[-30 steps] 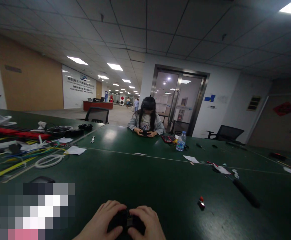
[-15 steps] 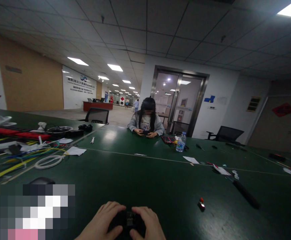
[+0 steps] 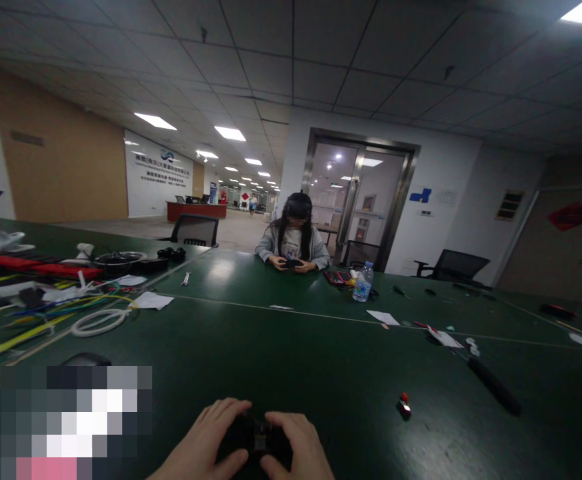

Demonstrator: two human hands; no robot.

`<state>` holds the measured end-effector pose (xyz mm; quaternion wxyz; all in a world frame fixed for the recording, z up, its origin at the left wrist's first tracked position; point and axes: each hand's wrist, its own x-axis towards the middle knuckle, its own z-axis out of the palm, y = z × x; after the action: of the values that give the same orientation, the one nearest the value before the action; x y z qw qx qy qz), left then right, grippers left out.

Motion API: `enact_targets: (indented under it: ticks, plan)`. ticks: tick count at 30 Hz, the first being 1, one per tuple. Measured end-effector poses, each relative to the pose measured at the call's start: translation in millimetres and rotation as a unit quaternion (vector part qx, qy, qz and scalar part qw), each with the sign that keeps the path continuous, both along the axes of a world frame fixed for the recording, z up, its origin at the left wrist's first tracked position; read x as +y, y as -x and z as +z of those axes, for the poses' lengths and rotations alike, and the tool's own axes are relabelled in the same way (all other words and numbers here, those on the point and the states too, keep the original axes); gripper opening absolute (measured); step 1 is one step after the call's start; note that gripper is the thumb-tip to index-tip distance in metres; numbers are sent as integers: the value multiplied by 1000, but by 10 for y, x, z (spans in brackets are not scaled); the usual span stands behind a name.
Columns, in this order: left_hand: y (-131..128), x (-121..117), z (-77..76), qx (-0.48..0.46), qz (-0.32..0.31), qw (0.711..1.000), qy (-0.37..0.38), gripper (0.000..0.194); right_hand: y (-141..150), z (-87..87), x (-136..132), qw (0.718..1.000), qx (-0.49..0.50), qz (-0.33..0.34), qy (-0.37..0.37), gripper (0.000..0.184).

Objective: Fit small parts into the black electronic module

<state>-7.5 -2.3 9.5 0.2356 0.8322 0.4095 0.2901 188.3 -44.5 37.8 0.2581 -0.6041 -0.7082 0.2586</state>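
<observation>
At the bottom centre, a small black object (image 3: pixel 260 437) with a shiny squarish part in its middle sits between my two hands. What kind of thing it is, I cannot make out in the dim light. My left hand (image 3: pixel 214 433) curls round its left side, thumb at the near edge and fingers at the far edge. On the other side my right hand (image 3: pixel 298 441) grips it the same way. To the right on the green table (image 3: pixel 331 373) lies a little red, silver and black item (image 3: pixel 405 406), apart from both hands.
Across the table a person (image 3: pixel 293 233) holds a dark object in both hands. A water bottle (image 3: pixel 363 282) stands to their side. Cables (image 3: pixel 101 322), tools and papers clutter the left. A black rod-like thing (image 3: pixel 493 385) lies right; a small wrench (image 3: pixel 185 279) lies further back.
The view has shifted very slightly. Both my hands stay round the black object, with barely any movement of the fingers.
</observation>
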Motion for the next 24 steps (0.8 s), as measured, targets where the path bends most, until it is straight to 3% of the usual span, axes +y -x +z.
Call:
enact_targets:
  ticks: [10, 24]
  plan:
    - [-42, -20, 116, 17, -11, 1000, 22, 34, 7, 18, -13, 1000, 6, -18, 8, 53]
    - [-5, 15, -24, -3, -5, 1000, -11, 41, 3, -33, -8, 1000, 14, -13, -16, 53]
